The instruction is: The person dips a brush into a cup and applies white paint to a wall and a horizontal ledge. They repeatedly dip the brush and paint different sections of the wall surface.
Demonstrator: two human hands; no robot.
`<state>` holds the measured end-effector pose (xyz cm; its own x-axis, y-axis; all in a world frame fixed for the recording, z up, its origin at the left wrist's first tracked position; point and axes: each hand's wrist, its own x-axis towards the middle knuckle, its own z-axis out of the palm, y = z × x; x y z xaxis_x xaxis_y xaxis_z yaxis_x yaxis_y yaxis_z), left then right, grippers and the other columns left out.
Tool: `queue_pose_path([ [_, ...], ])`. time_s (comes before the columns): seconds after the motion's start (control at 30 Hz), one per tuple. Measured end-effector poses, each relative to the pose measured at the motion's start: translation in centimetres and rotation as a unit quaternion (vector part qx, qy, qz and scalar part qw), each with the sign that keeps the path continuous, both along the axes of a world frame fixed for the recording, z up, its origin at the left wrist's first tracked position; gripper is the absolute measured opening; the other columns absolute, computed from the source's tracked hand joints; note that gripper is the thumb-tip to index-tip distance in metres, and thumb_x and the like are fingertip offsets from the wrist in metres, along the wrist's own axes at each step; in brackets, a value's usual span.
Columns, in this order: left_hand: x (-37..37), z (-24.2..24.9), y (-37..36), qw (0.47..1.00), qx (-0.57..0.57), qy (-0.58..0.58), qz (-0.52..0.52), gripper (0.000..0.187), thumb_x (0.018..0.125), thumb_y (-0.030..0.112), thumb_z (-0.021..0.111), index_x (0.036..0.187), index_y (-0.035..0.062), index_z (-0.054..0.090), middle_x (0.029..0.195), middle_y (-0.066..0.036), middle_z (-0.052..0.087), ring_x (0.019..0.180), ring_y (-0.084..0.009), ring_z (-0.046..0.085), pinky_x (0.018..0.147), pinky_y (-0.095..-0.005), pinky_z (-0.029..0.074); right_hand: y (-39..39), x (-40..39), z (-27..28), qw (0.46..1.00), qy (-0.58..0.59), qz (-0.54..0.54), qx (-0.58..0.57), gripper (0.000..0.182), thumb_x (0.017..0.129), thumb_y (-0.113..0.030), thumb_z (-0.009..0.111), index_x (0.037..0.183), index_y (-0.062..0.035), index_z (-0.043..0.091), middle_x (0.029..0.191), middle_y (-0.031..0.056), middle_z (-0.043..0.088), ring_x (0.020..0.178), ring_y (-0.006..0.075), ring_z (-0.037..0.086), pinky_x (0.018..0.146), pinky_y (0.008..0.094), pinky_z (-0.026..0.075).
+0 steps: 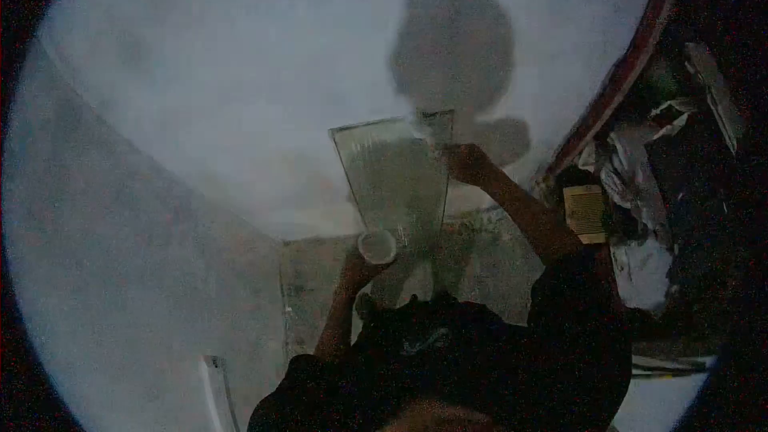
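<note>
A pale, flat panel (388, 180) with thin dark edges is tilted in front of me, wider at its top than at its bottom. My right hand (468, 164) is closed at the panel's right edge, near the top. Below the panel's lower left part, my left hand (364, 270) is closed around a round, whitish object (378, 246). Whether that object is a cup or a roll is too dark to tell. Something small and dark overlaps the panel's top right corner; its shape is unclear.
A pale wall (264, 72) carries a dark head-shaped shadow. Crumpled whitish material (640, 272) and a yellowish printed block (586, 214) lie at the right, beyond a reddish-brown curved edge (616, 88). A white strip (216, 392) stands at the lower left.
</note>
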<state>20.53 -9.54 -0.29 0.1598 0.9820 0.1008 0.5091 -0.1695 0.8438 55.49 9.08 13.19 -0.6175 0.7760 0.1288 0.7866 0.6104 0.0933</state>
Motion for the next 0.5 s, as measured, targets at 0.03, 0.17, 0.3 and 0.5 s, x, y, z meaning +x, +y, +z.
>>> queue_pose_path([
  [0.03, 3.6, 0.3, -1.7, 1.000, -0.006, -0.004, 0.006, 0.083, 0.066, 0.039, 0.092, 0.131, 0.0040, 0.053, 0.124, -0.017, 0.067, 0.113, -0.0336, 0.065, 0.098, -0.0452, 0.053, -2.1, 3.6, 0.4, 0.999, 0.037, 0.002, 0.015, 0.052, 0.092, -0.013, 0.060, 0.143, -0.0087, 0.050, 0.117, 0.0172, 0.070, 0.093, 0.0329, 0.071, 0.079, 0.0450, 0.059],
  [0.17, 4.3, 1.3, -7.5, 0.997, -0.045, -0.040, 0.046, 0.081, 0.071, 0.045, 0.089, 0.132, 0.0039, 0.055, 0.126, -0.020, 0.065, 0.116, -0.0362, 0.064, 0.099, -0.0472, 0.051, -4.0, 3.8, 2.1, 0.931, 0.346, -0.054, -0.104, 0.045, 0.092, -0.015, 0.065, 0.136, -0.0095, 0.059, 0.108, 0.0147, 0.072, 0.074, 0.0289, 0.068, 0.066, 0.0363, 0.058],
  [0.3, 1.3, 0.0, -14.2, 0.996, 0.040, -0.001, 0.081, 0.081, 0.072, 0.045, 0.089, 0.134, 0.0044, 0.055, 0.127, -0.020, 0.065, 0.116, -0.0369, 0.064, 0.100, -0.0474, 0.051, -12.8, -2.0, 13.0, 0.927, 0.195, 0.008, 0.319, 0.034, 0.095, -0.015, 0.056, 0.129, -0.0134, 0.064, 0.132, 0.0107, 0.065, 0.102, 0.0315, 0.069, 0.086, 0.0406, 0.057],
  [0.5, -7.2, 0.2, -24.9, 0.973, 0.041, 0.060, 0.220, 0.090, 0.072, 0.047, 0.088, 0.141, 0.0048, 0.048, 0.129, -0.020, 0.063, 0.119, -0.0374, 0.062, 0.102, -0.0495, 0.049, -24.1, -8.7, 8.1, 0.849, 0.479, 0.090, 0.205, 0.023, 0.091, -0.008, 0.064, 0.114, -0.0025, 0.068, 0.115, 0.0139, 0.070, 0.092, 0.0275, 0.072, 0.081, 0.0396, 0.059],
])
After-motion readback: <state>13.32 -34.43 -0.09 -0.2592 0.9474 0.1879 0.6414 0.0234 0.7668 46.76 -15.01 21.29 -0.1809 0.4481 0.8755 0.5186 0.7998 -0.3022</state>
